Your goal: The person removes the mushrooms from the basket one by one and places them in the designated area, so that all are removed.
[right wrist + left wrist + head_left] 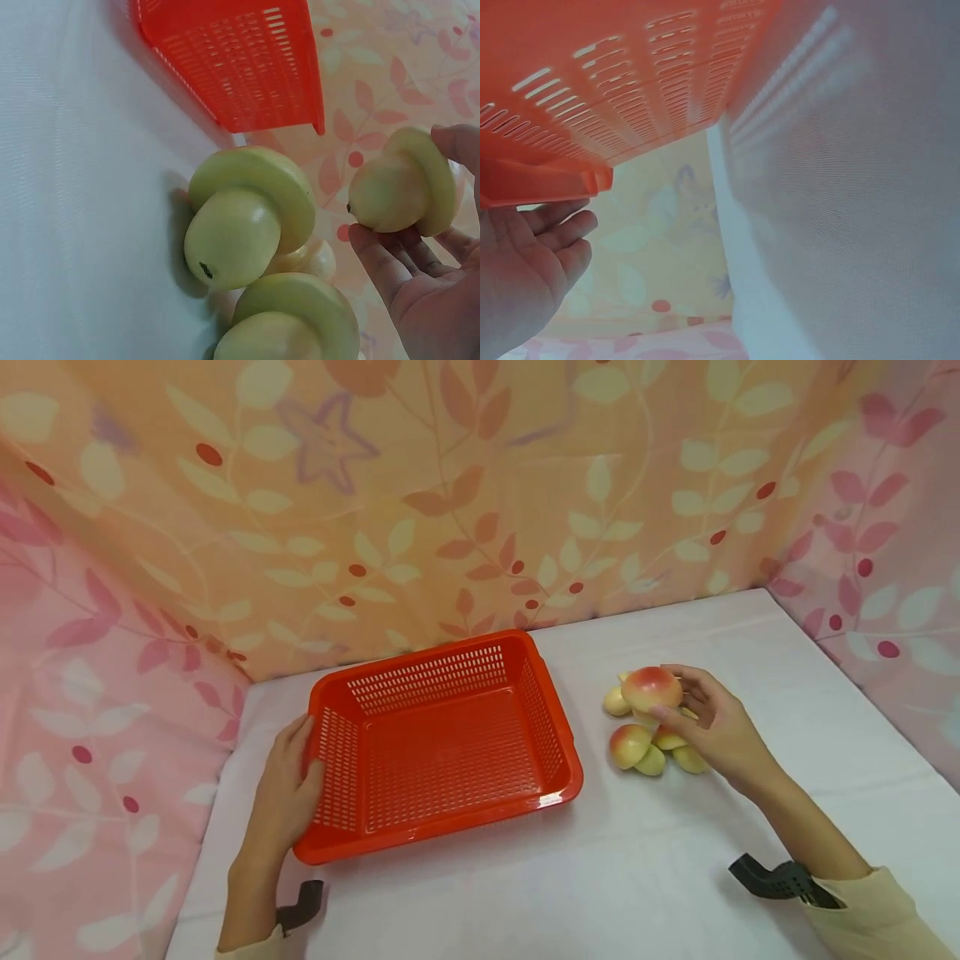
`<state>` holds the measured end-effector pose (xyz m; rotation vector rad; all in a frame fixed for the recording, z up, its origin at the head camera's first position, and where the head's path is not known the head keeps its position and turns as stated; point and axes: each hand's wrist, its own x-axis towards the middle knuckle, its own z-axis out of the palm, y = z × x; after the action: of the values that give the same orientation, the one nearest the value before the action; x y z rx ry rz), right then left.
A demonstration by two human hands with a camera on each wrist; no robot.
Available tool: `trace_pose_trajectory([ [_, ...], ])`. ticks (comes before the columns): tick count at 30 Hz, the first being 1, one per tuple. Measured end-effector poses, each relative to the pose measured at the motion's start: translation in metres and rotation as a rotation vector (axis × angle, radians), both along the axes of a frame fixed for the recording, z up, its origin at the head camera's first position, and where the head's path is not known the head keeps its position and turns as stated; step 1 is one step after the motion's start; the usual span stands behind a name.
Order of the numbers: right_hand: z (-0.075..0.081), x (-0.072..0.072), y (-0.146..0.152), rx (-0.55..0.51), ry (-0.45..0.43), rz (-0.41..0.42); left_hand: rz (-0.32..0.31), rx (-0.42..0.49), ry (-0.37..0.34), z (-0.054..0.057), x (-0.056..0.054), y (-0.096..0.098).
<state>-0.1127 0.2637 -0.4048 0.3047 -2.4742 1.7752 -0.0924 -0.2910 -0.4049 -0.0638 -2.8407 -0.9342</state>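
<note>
A red plastic basket (431,832) with slotted walls sits on the white cloth, nothing in it. At its left side my left hand (281,793) grips the rim, thumb over the edge; in the left wrist view, the fingers (570,231) lie under the rim's outer lip. My right hand (723,727) holds a toy mushroom (651,687) with a red-and-yellow cap, between thumb and fingers. The right wrist view shows the held mushroom (390,193) raised clear of the others. Several similar mushrooms (628,746) lie below the right hand, partly hidden by it.
White cloth (480,902) covers the table, whose back edge meets an orange floral curtain (480,485). Pink floral curtains (885,527) hang at both sides. Black curved pieces (780,878) are worn at both wrists.
</note>
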Motion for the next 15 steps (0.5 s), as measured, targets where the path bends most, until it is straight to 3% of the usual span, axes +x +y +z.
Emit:
trace_pose_trajectory([
  [5,0.0,0.003,0.009,-0.052,0.015,-0.027,-0.004,0.014,0.02,-0.001,0.002,-0.002],
  [15,-0.007,0.01,0.033,0.043,0.004,-0.105,-0.008,0.012,0.031,-0.004,0.0,-0.002],
])
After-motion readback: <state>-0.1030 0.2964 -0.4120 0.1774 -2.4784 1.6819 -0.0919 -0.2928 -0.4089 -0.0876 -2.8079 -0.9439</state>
